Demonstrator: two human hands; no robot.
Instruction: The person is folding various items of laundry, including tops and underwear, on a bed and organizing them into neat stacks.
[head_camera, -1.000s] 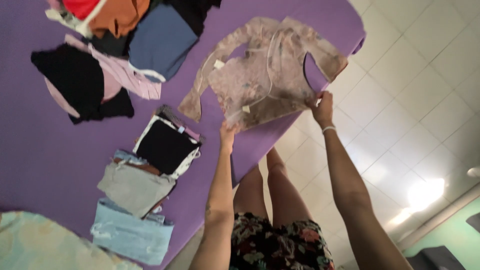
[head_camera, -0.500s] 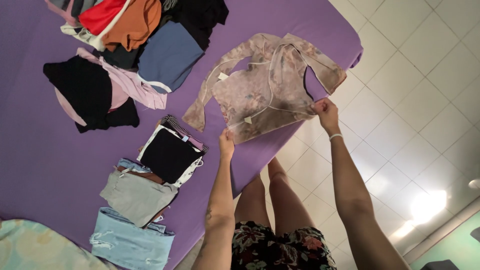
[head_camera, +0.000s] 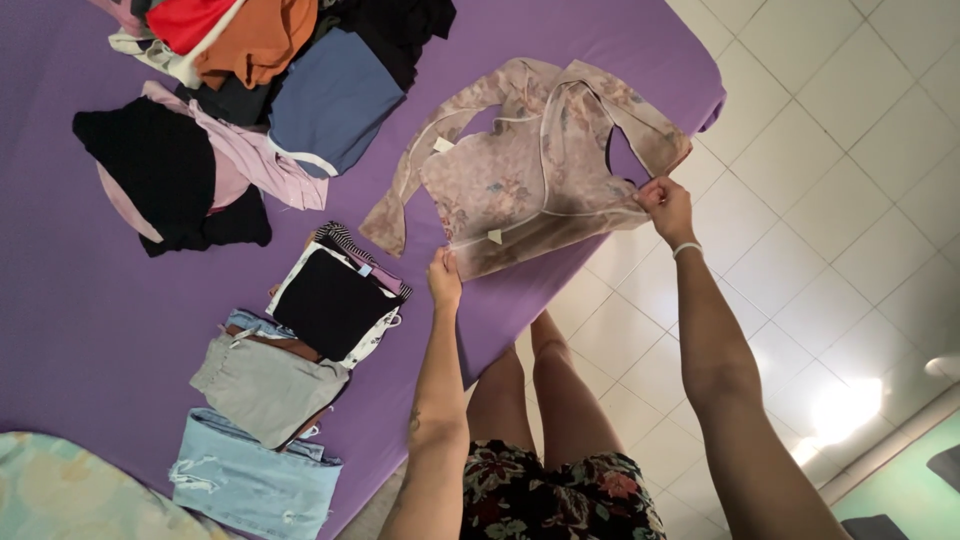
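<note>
A pale pink floral long-sleeved top (head_camera: 520, 170) lies spread on the purple bed sheet (head_camera: 90, 320), near the bed's edge. My left hand (head_camera: 444, 280) pinches one corner of its hem. My right hand (head_camera: 665, 207), with a thin white band on the wrist, grips the other corner of the hem by the bed's edge. One sleeve trails off to the left, the other is folded across the body of the top.
Folded clothes sit in a row left of my left arm: a black-and-white stack (head_camera: 335, 300), a grey piece (head_camera: 265, 385), light blue jeans (head_camera: 255, 480). Unfolded clothes (head_camera: 260, 80) are heaped at the top left. White floor tiles (head_camera: 850, 180) lie to the right.
Both hands have shifted along the hem of the floral top, and the top now lies a little flatter on the sheet. The camera has moved slightly.
</note>
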